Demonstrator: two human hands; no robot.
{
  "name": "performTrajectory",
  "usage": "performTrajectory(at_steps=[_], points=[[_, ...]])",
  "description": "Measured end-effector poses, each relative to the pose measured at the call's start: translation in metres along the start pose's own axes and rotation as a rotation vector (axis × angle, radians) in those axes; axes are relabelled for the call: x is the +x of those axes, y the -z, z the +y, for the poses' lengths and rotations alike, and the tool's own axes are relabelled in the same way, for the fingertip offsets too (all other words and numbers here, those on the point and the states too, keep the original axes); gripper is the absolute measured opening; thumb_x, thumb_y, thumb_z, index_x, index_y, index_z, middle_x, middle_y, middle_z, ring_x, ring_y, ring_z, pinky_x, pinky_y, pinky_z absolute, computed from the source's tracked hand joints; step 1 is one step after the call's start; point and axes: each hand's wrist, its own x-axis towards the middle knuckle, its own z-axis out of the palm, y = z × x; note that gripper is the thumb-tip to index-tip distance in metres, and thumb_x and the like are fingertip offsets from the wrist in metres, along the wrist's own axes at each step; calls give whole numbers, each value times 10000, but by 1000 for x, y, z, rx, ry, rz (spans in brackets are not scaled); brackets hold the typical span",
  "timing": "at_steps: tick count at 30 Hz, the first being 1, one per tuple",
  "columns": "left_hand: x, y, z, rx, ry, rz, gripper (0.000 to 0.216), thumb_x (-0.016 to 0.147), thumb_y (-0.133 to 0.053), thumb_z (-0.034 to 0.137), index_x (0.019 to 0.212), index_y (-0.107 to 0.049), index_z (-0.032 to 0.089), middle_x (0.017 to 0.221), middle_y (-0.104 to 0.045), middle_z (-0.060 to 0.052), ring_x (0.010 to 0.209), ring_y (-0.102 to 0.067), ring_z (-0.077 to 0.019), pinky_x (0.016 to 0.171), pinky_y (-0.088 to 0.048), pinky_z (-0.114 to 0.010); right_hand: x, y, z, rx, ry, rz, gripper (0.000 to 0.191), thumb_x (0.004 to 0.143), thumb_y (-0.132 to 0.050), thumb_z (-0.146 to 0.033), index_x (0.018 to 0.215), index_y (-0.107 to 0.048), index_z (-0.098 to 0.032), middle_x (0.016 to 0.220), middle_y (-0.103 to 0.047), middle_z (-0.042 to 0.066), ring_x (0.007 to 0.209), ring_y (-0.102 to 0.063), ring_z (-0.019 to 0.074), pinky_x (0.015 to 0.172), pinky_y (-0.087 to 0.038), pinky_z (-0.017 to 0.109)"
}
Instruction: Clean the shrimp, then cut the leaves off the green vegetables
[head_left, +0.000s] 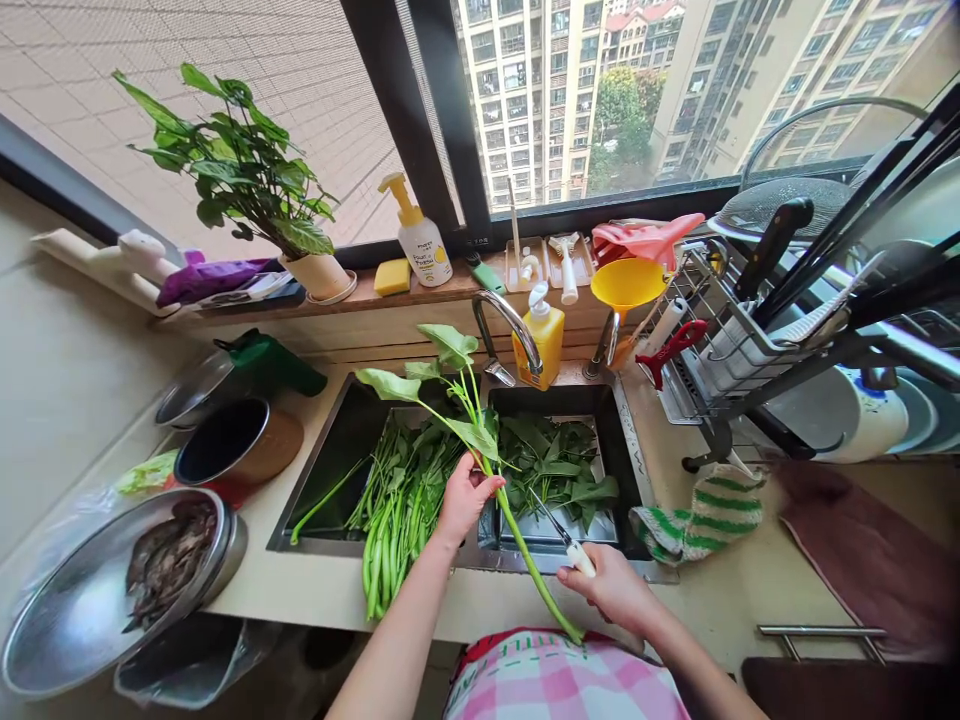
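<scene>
My left hand (469, 497) is closed around a long leafy green stem (523, 545), a vegetable stalk with broad leaves at its top. The stem's cut end slants down toward my apron. In my right hand (619, 590) is the white handle of a small knife (576, 555), its narrow blade pointing up and left beside the stem. Whether the blade touches the stem I cannot tell. A bundle of green stalks (390, 545) lies over the front rim of the left sink basin. Loose green leaves (559, 460) are heaped in the right basin.
A curved faucet (514, 325) and a yellow bottle (541, 340) stand behind the sink. On the left are a brown pot (240, 450) and a metal bowl (97, 590) with dark contents. A dish rack (720, 350) and a striped cloth (709, 515) are on the right.
</scene>
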Motion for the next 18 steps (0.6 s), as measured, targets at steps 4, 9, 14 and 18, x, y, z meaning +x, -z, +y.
performTrajectory(at_steps=[4,9,14,18], points=[[-3,1,6,13,-51,-9,339,613,-730,266,902,-568,193,756,-586,23,662,-545,-122,629,-459,-214,3,5,-6,50,16,-52,210,719,-565,-349,652,-445,-191,558,-480,-35,493,-409,95,457,-251,210],[-4,-2,14,117,-97,-62,389,636,-719,242,1009,-626,184,857,-631,-22,729,-567,-152,709,-461,-245,13,-1,-11,42,91,-81,206,684,-605,-343,673,-478,-181,617,-506,-24,547,-430,100,477,-284,207],[-9,3,32,200,-171,-39,405,665,-697,235,1065,-652,189,1017,-642,-67,943,-567,-216,847,-438,-290,21,-13,-20,224,81,-257,236,671,-595,-361,697,-435,-188,591,-448,-49,488,-386,76,443,-295,201],[-20,11,47,225,-177,-30,366,681,-681,231,1045,-669,193,958,-668,-69,968,-569,-244,867,-435,-320,25,-17,-34,371,93,-440,310,651,-595,-441,702,-414,-194,571,-432,-58,446,-371,68,424,-297,206]])
